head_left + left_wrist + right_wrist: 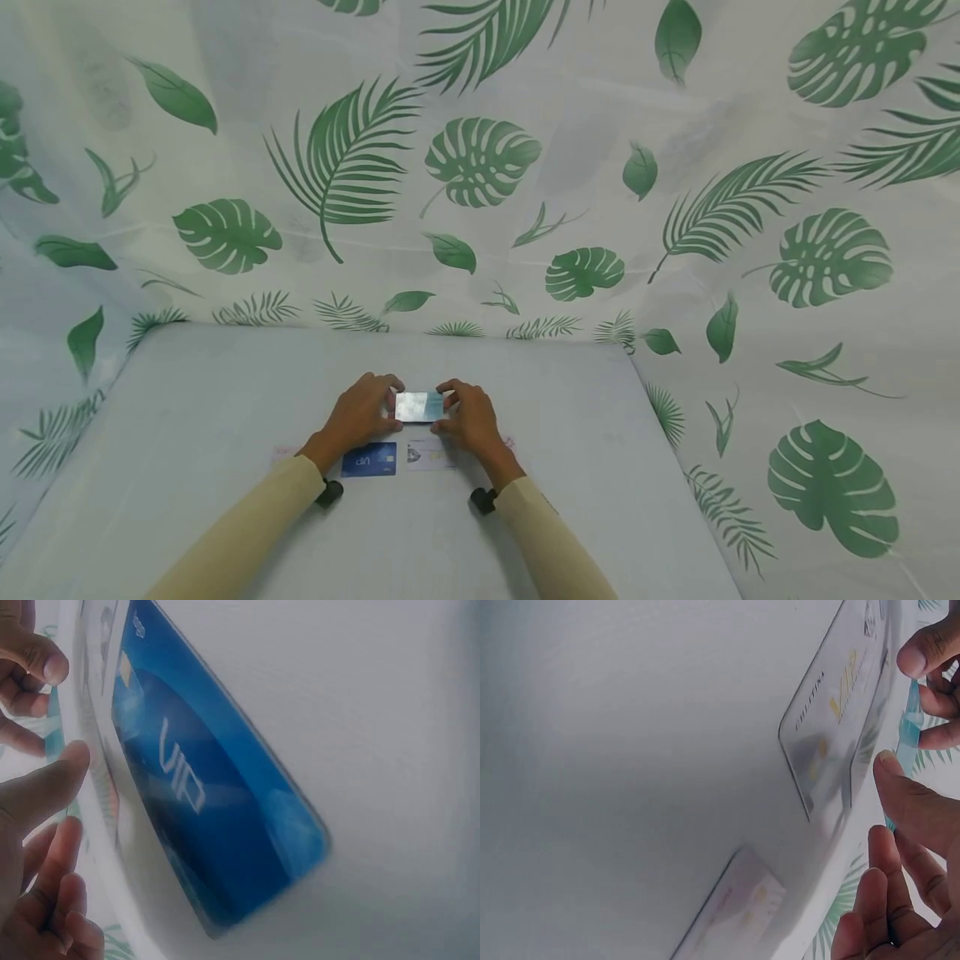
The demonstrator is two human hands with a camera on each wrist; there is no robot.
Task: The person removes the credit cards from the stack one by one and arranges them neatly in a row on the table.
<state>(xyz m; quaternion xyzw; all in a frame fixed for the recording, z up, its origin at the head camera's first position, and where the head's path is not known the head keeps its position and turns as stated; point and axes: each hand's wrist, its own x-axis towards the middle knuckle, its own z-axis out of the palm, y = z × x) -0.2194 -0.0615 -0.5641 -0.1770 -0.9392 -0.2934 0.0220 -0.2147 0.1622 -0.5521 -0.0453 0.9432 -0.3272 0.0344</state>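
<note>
A shiny, pale-blue flat rectangular piece, like a card (418, 407), is held between both hands above the white table. My left hand (363, 412) pinches its left end between thumb and fingers, and my right hand (471, 415) pinches the right end likewise. Edge-on in the right wrist view, the same piece (909, 733) looks teal and partly see-through. Closer to me on the table lies a blue card marked VIP (369, 460), with a whitish card with gold VIP lettering (845, 686) to its right.
A pale pinkish card (283, 454) lies partly behind the left wrist; another pinkish card (731, 915) lies by the right wrist. White sheeting with green leaf prints (480, 162) rises behind and beside the table (225, 383). Dark wrist cameras (483, 501) sit on both wrists.
</note>
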